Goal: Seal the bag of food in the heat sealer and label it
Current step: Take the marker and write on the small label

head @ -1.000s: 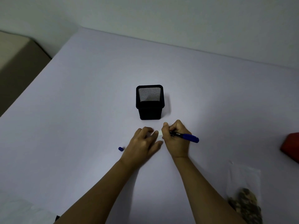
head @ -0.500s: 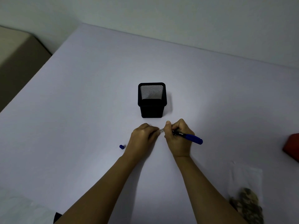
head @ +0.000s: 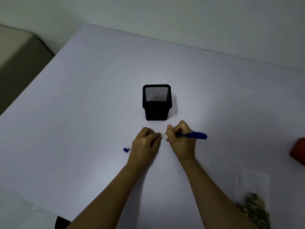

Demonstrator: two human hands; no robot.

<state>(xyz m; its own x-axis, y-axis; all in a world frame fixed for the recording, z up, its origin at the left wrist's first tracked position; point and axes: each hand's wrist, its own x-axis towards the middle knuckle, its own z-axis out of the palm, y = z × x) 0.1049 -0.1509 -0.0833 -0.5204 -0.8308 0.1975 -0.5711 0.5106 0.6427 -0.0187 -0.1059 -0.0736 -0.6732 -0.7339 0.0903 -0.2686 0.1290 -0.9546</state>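
The left grip (head: 145,143) and the right grip (head: 181,141) meet low over the pale surface (head: 82,121), just in front of a black mesh holder (head: 156,103) that stands upright. Between them is a small white label (head: 164,136) with dark marks on it, too small to read.

The left grip is clenched, its fingertips pinching the label's left end. The right grip is curled round a pen (head: 198,135). The pen's black barrel runs out from under the fingers and its blue end points to the right. The right thumb and forefinger also touch the label's right end. Whether the label rests on the surface or is held just above it, I cannot tell.

A blue cap (head: 125,149) lies on the surface just left of the left wrist, apart from the pen.

The bag (head: 254,180) lies flat on the surface at the lower right, beside the right forearm and well apart from both grips. It is clear, and dark, mottled food (head: 255,210) is heaped in its near end, partly cut off by the frame. Its top edge is too faint to show whether it is sealed.

A red object (head: 299,152) sits at the right edge, only partly in view.
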